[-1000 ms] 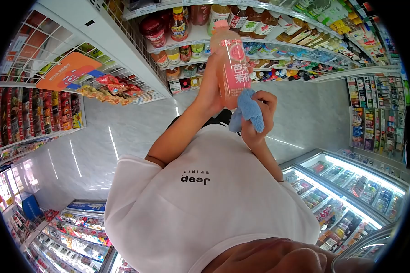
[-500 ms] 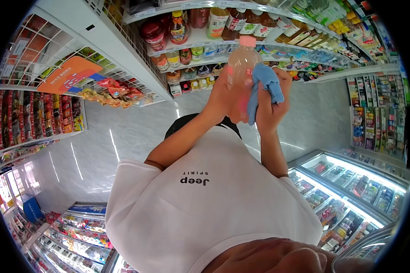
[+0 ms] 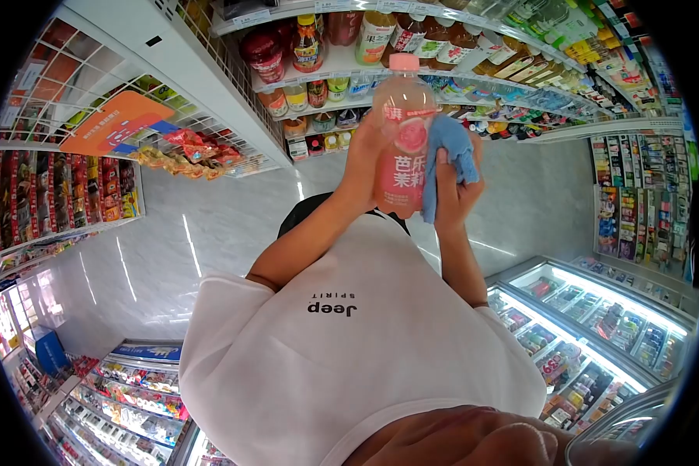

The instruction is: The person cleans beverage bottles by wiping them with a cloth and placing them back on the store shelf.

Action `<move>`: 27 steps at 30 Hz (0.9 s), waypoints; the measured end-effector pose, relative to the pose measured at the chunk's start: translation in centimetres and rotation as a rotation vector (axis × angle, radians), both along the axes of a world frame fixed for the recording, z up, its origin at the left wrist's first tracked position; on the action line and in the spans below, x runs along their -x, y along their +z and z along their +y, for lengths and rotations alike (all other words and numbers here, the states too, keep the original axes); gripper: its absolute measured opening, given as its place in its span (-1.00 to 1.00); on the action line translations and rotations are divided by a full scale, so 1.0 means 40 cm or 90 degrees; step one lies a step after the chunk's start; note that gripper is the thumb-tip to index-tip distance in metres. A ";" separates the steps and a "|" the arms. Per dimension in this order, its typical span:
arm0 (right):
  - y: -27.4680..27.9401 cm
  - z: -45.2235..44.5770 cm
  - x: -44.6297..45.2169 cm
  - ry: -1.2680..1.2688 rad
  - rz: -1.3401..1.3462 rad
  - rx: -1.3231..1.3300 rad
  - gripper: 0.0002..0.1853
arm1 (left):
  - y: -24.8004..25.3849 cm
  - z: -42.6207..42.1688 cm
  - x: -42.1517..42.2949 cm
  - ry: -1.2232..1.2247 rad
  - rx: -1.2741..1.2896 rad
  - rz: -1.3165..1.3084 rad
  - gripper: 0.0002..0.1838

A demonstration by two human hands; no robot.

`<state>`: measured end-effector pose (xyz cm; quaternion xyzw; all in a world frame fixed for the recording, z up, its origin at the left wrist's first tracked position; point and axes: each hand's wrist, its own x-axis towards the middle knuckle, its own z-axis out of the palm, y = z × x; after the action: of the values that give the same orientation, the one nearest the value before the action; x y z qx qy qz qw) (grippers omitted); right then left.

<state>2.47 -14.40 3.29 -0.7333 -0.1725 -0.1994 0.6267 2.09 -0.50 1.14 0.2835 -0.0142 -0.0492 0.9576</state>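
Observation:
A pink drink bottle (image 3: 401,159) with a pink cap stands upright in front of my chest. Its label, with a cut pink fruit and white characters, faces me. My left hand (image 3: 362,167) is closed round the bottle's left side, its fingertips hidden behind it. In my right hand (image 3: 457,198) a blue cloth (image 3: 452,144) is bunched up. The cloth lies against the bottle's right side, and a strip of it hangs down beside the label.
Curved shelves (image 3: 342,62) of bottled drinks stand just beyond the bottle. A wire rack (image 3: 39,85) with snack packets hangs at left. Lit glass-topped freezers (image 3: 590,311) are at lower right. Grey floor (image 3: 233,210) runs between the fixtures.
The bottle has turned, bringing the fruit picture and large characters to face me. Bottle, cloth and both hands have shifted slightly left.

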 end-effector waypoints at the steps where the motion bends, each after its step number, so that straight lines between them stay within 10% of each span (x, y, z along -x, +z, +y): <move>1: -0.005 0.000 0.008 0.001 -0.035 0.038 -0.76 | 0.006 0.004 -0.005 0.005 -0.001 -0.005 -0.39; 7: -0.068 -0.029 0.044 0.008 -0.183 0.172 -0.45 | 0.030 0.015 -0.022 0.030 0.052 0.005 -0.30; 14: -0.070 -0.022 0.048 -0.040 -0.380 0.254 -0.59 | 0.027 -0.003 -0.033 0.043 0.064 0.044 -0.27; 27: -0.003 -0.023 0.004 -0.084 -0.161 0.145 -0.59 | -0.024 -0.015 -0.036 -0.098 -0.049 0.040 -0.31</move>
<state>2.31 -15.32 3.16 -0.7783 -0.2227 -0.3098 0.4987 3.52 -1.09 0.18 0.3166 -0.0042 -0.1320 0.9393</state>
